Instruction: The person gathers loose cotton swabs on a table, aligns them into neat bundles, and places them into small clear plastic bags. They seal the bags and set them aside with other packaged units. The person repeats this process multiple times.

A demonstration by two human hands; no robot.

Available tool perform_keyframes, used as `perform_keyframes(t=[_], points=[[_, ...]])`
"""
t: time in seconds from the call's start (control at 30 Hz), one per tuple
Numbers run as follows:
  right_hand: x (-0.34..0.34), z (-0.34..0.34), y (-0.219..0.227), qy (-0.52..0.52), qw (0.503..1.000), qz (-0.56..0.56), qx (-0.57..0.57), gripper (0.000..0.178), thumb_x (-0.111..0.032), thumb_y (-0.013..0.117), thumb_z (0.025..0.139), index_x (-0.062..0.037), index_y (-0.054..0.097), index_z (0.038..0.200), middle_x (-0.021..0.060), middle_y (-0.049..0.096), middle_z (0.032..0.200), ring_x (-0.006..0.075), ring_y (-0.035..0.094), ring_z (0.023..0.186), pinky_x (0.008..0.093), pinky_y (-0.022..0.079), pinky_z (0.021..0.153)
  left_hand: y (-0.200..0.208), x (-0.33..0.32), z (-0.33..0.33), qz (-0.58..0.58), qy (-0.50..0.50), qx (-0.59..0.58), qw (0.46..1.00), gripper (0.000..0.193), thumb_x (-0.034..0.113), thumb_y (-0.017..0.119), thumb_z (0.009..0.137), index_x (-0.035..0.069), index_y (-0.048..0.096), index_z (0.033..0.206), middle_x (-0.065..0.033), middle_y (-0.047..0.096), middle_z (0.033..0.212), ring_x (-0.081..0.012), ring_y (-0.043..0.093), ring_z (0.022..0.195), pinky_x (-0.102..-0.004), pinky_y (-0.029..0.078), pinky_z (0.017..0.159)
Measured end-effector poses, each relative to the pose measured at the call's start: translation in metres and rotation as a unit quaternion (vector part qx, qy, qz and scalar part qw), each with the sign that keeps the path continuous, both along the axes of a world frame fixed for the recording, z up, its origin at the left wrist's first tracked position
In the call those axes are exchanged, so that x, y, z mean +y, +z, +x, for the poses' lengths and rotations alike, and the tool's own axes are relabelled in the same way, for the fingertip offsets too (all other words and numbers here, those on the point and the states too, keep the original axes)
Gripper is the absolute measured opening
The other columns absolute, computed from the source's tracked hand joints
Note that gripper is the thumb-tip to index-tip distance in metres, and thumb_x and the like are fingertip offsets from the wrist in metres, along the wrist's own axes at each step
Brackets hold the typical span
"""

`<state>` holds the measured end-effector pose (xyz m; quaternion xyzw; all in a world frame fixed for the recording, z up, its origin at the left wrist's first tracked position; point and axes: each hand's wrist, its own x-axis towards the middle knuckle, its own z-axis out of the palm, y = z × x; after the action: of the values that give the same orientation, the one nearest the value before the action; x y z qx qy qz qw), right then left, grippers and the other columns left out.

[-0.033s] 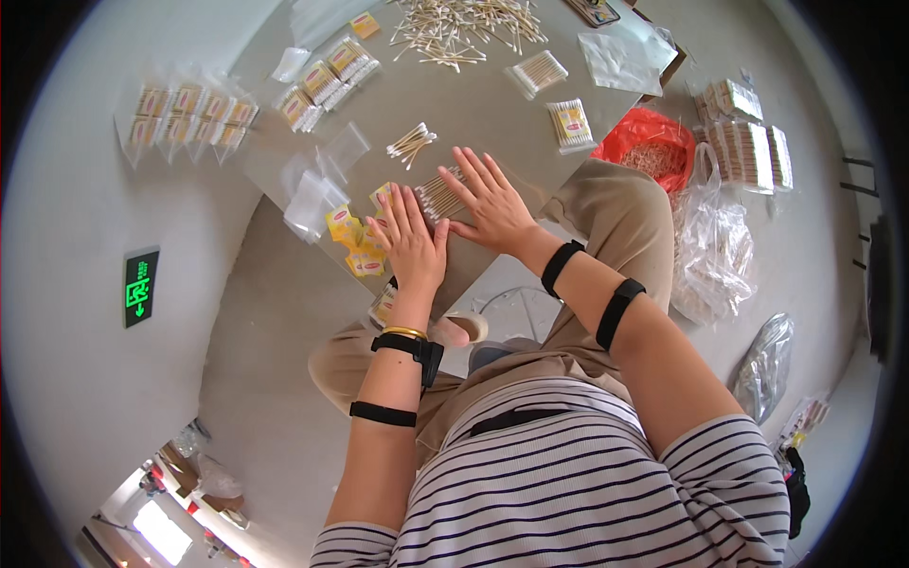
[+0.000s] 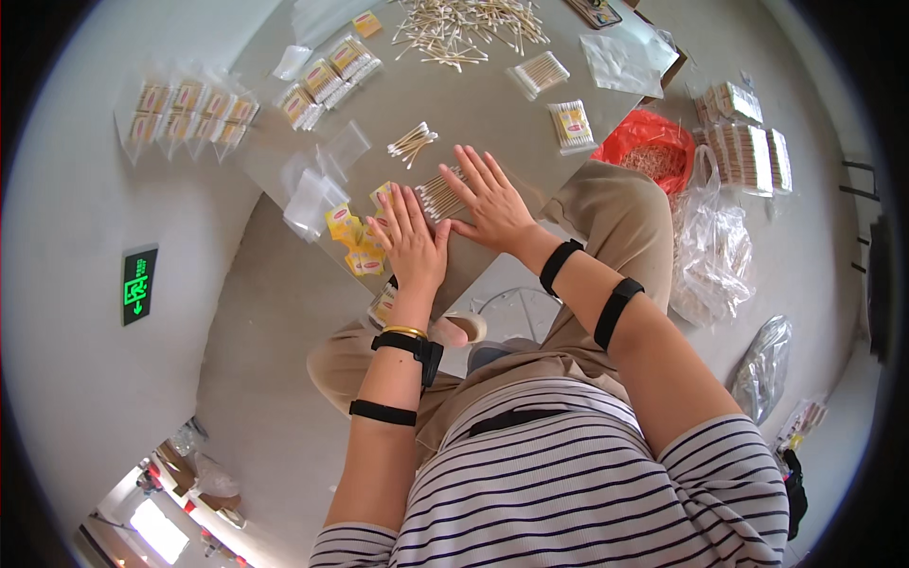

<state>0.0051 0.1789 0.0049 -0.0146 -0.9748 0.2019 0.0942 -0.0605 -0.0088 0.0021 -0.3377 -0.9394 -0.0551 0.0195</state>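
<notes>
A row of cotton swabs [image 2: 437,196] lies side by side on the grey table, between my two hands. My left hand [image 2: 412,248] is flat with fingers stretched out, along the left side of the row. My right hand [image 2: 494,206] lies flat too, its fingers along the right side and partly covering the swabs. The thumbs nearly meet at the row's near end. Just beyond is a small loose bunch of swabs [image 2: 413,142]. Yellow printed cards [image 2: 363,248] are scattered left of my left hand, partly under its fingers.
A big swab pile [image 2: 464,33] spreads at the far side. Filled swab packs [image 2: 327,80] stand at the far left, and another pack [image 2: 571,126] lies right. Clear bags [image 2: 312,199] rest by the left edge. A red bag [image 2: 653,142] of swabs sits off the right edge.
</notes>
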Motion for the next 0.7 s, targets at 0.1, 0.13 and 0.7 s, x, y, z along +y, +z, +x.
perform_keyframes(t=[0.1,0.13,0.7], points=[[-0.001,-0.003,-0.002,0.002,1.000,0.013,-0.008,0.089,-0.061,0.057,0.098,-0.0128,0.029,0.168,0.0225,0.022,0.174,0.0357,0.019,0.162,0.0495,0.014,0.133,-0.006,0.000,0.001,-0.021,0.011,-0.008,1.000,0.092,0.065,0.035,0.107,-0.001,0.017,0.169,-0.0182,0.013,0.178,-0.0352,0.004,0.165,-0.0622,-0.003,0.129],[-0.001,-0.003,-0.004,0.004,1.000,0.018,-0.014,0.089,-0.061,0.056,0.098,-0.0124,0.029,0.168,0.0229,0.022,0.174,0.0361,0.019,0.162,0.0497,0.014,0.133,-0.006,0.002,0.001,-0.019,0.010,-0.011,1.000,0.092,0.065,0.034,0.107,-0.002,0.018,0.168,-0.0185,0.013,0.178,-0.0348,0.004,0.165,-0.0620,-0.003,0.129],[-0.010,-0.009,-0.004,0.030,0.996,0.072,-0.045,0.094,-0.064,0.054,0.099,-0.0057,0.026,0.167,0.0292,0.018,0.173,0.0424,0.016,0.162,0.0520,0.015,0.132,-0.001,0.004,-0.002,0.038,-0.017,-0.030,0.999,0.093,0.066,0.036,0.107,-0.003,0.021,0.167,-0.0195,0.018,0.176,-0.0318,0.009,0.165,-0.0620,-0.001,0.130]])
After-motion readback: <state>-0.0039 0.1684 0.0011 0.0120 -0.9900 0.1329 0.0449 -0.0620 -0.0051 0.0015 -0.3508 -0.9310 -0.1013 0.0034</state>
